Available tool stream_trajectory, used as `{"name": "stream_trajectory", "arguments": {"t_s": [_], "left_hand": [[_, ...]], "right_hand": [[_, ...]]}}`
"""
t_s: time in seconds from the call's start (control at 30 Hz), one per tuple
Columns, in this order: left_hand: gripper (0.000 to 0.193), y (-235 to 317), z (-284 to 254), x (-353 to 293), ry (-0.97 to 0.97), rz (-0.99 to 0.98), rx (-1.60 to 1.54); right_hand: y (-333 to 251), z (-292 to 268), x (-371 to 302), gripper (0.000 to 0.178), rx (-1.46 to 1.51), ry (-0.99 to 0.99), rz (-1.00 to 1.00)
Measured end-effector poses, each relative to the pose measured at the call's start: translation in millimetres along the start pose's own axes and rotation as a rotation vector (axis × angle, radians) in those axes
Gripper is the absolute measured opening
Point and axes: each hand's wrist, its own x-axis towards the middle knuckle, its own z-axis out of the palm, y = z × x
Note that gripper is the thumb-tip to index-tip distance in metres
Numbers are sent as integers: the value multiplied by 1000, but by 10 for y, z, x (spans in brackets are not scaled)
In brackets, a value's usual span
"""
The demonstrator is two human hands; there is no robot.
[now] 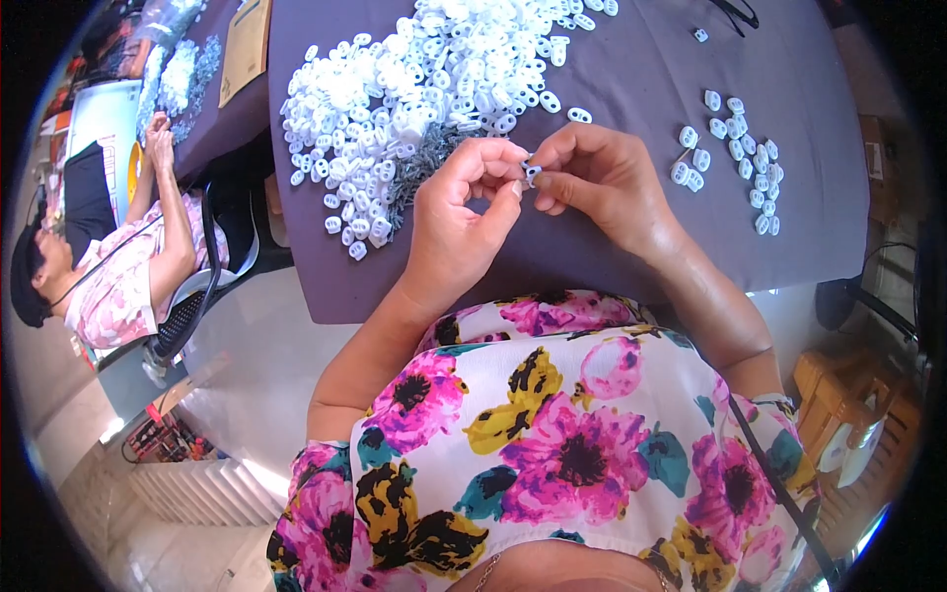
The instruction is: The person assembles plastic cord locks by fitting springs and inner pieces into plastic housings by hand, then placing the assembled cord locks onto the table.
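Between my two hands, held at the fingertips, is a small white cord lock [534, 174] with dark holes. My left hand [456, 205] pinches it from the left with thumb and fingers. From the other side my right hand [604, 187] grips it between thumb and index finger; its finer parts are partly covered. Just beyond my left hand lies a heap of small grey parts [426, 158] that look like springs. A large pile of white oval two-hole pieces [395, 89] spreads behind and to the left of it.
A loose group of white cord locks [758, 178] lies on the dark tablecloth [631, 89] at the right. One lone white piece [700, 36] and dark-framed glasses [735, 14] are farther back. At left, another person [138, 247] sits at a second table with a brown envelope [246, 49].
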Motion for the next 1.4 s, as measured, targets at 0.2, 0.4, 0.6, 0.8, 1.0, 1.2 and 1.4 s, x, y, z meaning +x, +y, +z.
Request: {"name": "stream_trajectory", "arguments": {"t_s": [0.2, 0.4, 0.6, 0.8, 1.0, 1.2, 1.4], "left_hand": [[23, -23, -6, 5, 13, -15, -63], [22, -37, 0, 7, 3, -28, -62], [21, -33, 1, 19, 14, -37, -75], [23, -26, -4, 11, 8, -26, -54], [24, 26, 20, 7, -2, -86, -83], [26, -5, 44, 6, 12, -96, -44], [27, -22, 21, 7, 12, -97, -86]], "right_hand": [[-40, 7, -2, 10, -24, 26, 12], [-16, 6, 1, 10, -6, 18, 12], [-16, -1, 7, 10, -20, 16, 23], [-1, 23, 5, 9, -25, 15, 29], [6, 30, -15, 7, -47, 14, 24], [33, 52, -35, 6, -95, 58, 37], [-14, 43, 5, 8, -70, 36, 44]]}}
